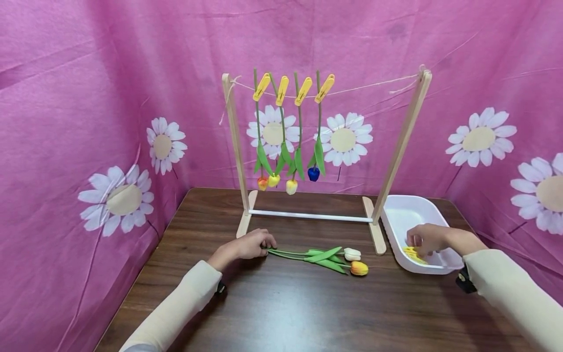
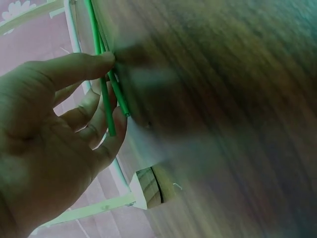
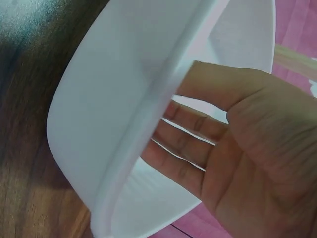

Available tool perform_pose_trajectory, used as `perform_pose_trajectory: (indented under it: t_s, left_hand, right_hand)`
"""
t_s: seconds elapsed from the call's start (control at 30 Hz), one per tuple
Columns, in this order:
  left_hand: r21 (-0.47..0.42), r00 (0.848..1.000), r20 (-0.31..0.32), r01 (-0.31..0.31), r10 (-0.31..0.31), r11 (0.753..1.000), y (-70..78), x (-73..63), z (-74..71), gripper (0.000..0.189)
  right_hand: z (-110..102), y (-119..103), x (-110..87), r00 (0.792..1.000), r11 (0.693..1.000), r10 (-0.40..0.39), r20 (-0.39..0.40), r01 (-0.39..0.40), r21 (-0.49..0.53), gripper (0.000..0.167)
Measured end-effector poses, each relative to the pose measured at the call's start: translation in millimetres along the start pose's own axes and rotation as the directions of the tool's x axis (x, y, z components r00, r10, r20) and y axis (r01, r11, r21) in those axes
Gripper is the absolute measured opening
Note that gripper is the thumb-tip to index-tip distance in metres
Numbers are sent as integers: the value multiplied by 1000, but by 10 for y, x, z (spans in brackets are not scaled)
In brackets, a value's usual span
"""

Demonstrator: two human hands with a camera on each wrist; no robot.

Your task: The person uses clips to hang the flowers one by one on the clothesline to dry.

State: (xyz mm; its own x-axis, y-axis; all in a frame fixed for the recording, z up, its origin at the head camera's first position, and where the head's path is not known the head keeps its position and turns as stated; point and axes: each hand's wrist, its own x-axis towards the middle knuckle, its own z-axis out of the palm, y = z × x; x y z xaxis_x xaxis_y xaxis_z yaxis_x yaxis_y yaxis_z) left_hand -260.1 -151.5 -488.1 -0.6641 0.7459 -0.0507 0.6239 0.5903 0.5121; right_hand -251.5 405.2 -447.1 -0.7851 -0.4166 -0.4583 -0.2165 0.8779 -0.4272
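Two artificial tulips lie on the table, one white (image 1: 352, 254) and one orange-yellow (image 1: 359, 268). My left hand (image 1: 256, 243) pinches their stem ends; in the left wrist view the green stems (image 2: 109, 116) run between thumb and fingers. My right hand (image 1: 428, 238) reaches down into a white tub (image 1: 411, 208), at a small pile of yellow clothespins (image 1: 414, 254). The tub's rim hides the fingertips in the right wrist view, so I cannot tell whether they grip a clothespin.
Behind the tulips stands a wooden frame (image 1: 401, 146) with a string (image 1: 374, 85) across it. Several tulips hang there upside down by yellow clothespins (image 1: 303, 92), the rightmost a blue tulip (image 1: 313, 174). A white rod (image 1: 308, 215) joins the frame's feet. Pink cloth (image 1: 198, 58) surrounds the table.
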Motion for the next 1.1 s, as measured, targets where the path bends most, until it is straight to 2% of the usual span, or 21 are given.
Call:
perform_pose_trajectory:
  t_s: [0.17, 0.33, 0.5, 0.73, 0.97, 1.1]
  left_hand:
    - [-15, 1000, -19, -5, 5, 1000, -14, -2, 16, 19]
    - [-32, 1000, -26, 7, -8, 999, -13, -3, 35, 17]
    - [-40, 999, -36, 38, -39, 998, -13, 7, 37, 11]
    - [-49, 996, -74, 42, -46, 998, -45, 20, 38, 4]
    - [-94, 993, -103, 46, -56, 995, -59, 27, 42, 4]
    - [-154, 987, -127, 79, -99, 985, -39, 33, 16, 3]
  right_hand:
    - [-42, 31, 40, 998, 991, -2, -58, -5, -131, 11]
    - [-63, 37, 58, 992, 971, 38, -124, -66, -228, 15]
    - [-135, 48, 63, 985, 952, 79, -152, -120, -281, 16]
    - [-173, 95, 96, 962, 934, -7, -274, -92, -345, 24]
    - [-198, 106, 125, 944, 927, -56, -325, -72, -368, 6]
    - [-224, 101, 117, 918, 932, -117, -378, -30, -361, 11]
